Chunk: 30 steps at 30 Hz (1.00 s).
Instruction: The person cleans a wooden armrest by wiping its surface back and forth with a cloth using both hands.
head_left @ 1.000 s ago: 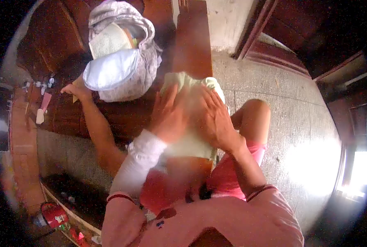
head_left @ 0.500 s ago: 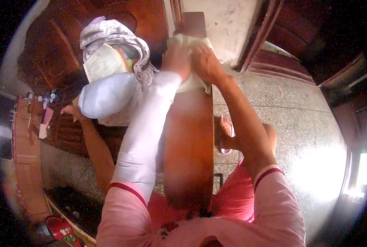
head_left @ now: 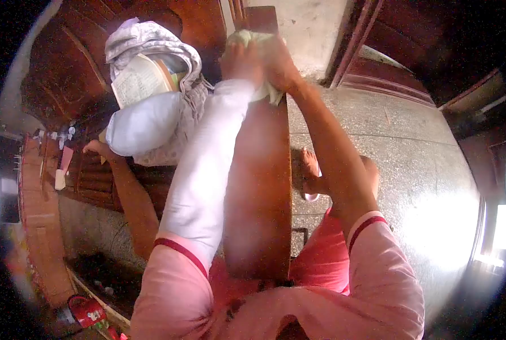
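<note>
Both of my hands press on a pale green cloth (head_left: 272, 95) at the far end of a long reddish-brown wooden bench (head_left: 258, 198). My left hand (head_left: 242, 61), below a white sleeve, lies on the cloth's left part, its fingers bent and blurred. On the right part is my right hand (head_left: 281, 63), close beside the left one, its fingers bunched into the cloth. Part of the cloth is hidden under the hands. The bench surface between the hands and my body is bare and shiny.
Left of the bench, a grey patterned backpack (head_left: 145, 37) stands open with a book (head_left: 139, 82) in it, on a dark wooden seat (head_left: 88, 175). One bare foot rests on the seat, another on the speckled floor (head_left: 411, 147). A red container (head_left: 88, 311) is at lower left.
Both hands have moved forward along the bench with the cloth, from near my body to the far end. The cloth is now more bunched, and the near part of the bench is uncovered.
</note>
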Each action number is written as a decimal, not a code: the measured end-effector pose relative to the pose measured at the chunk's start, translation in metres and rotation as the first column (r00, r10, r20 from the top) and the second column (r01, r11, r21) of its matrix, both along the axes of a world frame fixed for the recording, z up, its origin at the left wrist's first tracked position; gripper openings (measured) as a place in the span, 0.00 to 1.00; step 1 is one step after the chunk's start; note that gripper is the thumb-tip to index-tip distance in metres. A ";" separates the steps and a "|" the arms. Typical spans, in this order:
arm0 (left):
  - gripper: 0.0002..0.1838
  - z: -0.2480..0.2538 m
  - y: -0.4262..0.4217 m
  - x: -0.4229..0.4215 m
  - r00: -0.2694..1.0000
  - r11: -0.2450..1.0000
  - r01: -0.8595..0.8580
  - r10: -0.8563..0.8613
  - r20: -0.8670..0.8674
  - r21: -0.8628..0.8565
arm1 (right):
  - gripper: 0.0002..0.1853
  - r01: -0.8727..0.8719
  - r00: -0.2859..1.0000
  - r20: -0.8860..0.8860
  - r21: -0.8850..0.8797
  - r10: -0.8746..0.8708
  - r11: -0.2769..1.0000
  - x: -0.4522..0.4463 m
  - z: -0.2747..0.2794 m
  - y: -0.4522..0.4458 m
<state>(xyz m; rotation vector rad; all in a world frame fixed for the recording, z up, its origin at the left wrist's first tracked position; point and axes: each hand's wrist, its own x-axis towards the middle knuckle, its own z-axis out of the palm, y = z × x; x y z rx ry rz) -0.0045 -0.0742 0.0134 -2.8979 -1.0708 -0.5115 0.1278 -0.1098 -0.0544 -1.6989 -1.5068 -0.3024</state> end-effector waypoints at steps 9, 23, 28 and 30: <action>0.29 0.013 -0.128 -0.129 0.949 0.953 0.298 -0.291 0.123 -0.049 | 0.27 -0.136 0.810 -0.586 -0.219 -0.018 0.966 -0.172 0.104 -0.206; 0.32 0.006 -0.316 -0.310 0.949 0.948 0.244 -0.189 0.254 -0.207 | 0.32 -0.022 0.993 0.081 -0.568 0.082 0.823 -0.322 0.071 -0.388; 0.33 -0.012 -0.316 -0.312 0.925 0.939 0.199 -0.085 0.370 -0.281 | 0.30 -0.138 0.979 0.039 -0.589 0.199 0.796 -0.306 0.111 -0.357; 0.31 0.001 -0.302 -0.305 0.909 0.914 0.234 -0.086 0.407 -0.330 | 0.29 -0.113 0.987 0.027 -0.590 0.159 0.800 -0.301 0.125 -0.343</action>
